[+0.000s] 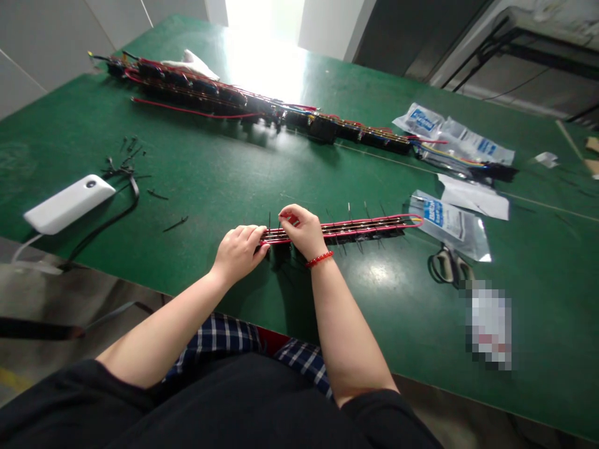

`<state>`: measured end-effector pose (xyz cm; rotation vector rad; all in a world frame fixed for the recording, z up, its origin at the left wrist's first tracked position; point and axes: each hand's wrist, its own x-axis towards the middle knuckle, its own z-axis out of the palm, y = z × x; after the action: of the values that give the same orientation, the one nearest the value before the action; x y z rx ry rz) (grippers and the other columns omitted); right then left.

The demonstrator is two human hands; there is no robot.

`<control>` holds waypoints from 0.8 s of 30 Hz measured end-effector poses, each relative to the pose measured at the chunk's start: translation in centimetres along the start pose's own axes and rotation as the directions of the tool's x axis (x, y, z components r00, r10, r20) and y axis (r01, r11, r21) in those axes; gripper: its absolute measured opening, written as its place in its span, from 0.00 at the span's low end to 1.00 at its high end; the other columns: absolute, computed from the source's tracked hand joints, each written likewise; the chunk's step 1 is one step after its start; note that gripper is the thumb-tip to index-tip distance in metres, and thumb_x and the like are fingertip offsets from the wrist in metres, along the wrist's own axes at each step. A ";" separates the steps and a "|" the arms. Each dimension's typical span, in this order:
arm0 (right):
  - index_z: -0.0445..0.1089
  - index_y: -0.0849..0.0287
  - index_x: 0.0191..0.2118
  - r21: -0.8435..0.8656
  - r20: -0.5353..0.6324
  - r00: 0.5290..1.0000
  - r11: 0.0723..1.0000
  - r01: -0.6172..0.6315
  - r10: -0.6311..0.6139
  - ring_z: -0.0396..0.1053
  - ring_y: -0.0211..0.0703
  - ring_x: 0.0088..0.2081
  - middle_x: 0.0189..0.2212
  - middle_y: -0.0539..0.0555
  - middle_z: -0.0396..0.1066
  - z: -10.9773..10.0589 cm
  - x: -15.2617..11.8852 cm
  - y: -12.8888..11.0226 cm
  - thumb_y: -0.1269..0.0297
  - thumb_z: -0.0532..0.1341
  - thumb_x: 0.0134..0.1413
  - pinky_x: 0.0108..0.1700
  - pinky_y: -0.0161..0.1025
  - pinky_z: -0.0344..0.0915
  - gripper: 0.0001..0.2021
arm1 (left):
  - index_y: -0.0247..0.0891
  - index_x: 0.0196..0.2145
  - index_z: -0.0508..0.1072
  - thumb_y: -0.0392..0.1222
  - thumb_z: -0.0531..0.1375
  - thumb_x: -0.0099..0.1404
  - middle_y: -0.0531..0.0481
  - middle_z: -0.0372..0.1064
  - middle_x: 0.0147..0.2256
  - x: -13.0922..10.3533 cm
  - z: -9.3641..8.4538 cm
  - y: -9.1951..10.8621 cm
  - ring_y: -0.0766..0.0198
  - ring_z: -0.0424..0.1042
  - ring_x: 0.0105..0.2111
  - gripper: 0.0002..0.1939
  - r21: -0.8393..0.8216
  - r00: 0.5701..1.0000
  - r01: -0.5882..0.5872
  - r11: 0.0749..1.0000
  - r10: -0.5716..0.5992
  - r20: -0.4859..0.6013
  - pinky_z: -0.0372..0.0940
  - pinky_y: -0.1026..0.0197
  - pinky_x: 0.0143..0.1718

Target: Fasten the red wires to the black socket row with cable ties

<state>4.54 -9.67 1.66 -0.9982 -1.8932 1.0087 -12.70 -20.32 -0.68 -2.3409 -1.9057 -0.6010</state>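
Note:
A narrow black assembly with red wires (360,229) lies across the green table in front of me, thin black ties sticking out along both sides. My left hand (238,252) is closed on its left end, thumb below and fingers on top. Just to the right, my right hand (302,231) is bent over the same assembly, thumb and forefinger close together. A small red item shows between these fingers, too small to name. A red bead bracelet circles the right wrist.
Beyond lies a long black wired assembly (206,93) on the table (187,168). To the left are a white device (70,204) and loose black ties (175,224). Plastic bags (449,224), scissors (450,267) and a blurred item (490,324) lie at the right.

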 end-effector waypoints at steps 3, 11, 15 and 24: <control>0.72 0.55 0.33 -0.024 0.024 1.000 1.000 0.005 -0.005 0.71 0.40 0.34 0.32 0.51 0.75 -0.1 -0.1 0.0 0.66 0.61 0.54 0.39 0.37 0.67 0.03 | 0.37 0.55 0.69 0.50 0.53 0.73 0.40 0.75 0.49 0.0 0.1 -0.1 0.50 0.72 0.46 0.19 -0.014 1.000 0.005 1.000 -0.005 0.000 0.66 0.49 0.47; 0.72 0.55 0.32 -0.019 0.042 0.999 1.000 -0.013 0.013 0.69 0.39 0.31 0.30 0.50 0.74 -0.2 -0.1 0.0 0.65 0.61 0.53 0.37 0.37 0.65 0.03 | 0.38 0.56 0.68 0.51 0.53 0.73 0.40 0.75 0.49 0.0 0.2 -0.2 0.50 0.72 0.46 0.20 -0.010 1.000 0.000 1.000 0.000 -0.002 0.66 0.49 0.47; 0.71 0.55 0.31 -0.028 0.060 0.998 0.999 -0.029 0.030 0.67 0.38 0.30 0.29 0.49 0.72 -0.2 -0.1 0.1 0.65 0.61 0.52 0.35 0.36 0.64 0.02 | 0.38 0.56 0.68 0.50 0.52 0.73 0.40 0.75 0.49 -0.1 0.3 -0.2 0.50 0.72 0.46 0.20 -0.019 1.000 0.004 1.000 -0.004 0.000 0.65 0.49 0.47; 0.68 0.54 0.36 0.055 0.078 0.994 0.995 -0.086 0.082 0.61 0.34 0.25 0.28 0.46 0.71 -0.1 -0.2 0.2 0.62 0.63 0.50 0.31 0.34 0.61 0.06 | 0.45 0.55 0.71 0.45 0.60 0.69 0.41 0.68 0.59 -0.6 -0.9 1.2 0.47 0.66 0.59 0.18 -0.039 0.990 0.012 0.999 -0.017 -0.140 0.54 0.40 0.62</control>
<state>4.72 -9.76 1.49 -1.0255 -1.8851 1.1595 -11.86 -21.43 0.13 -2.2417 -1.8677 -0.7875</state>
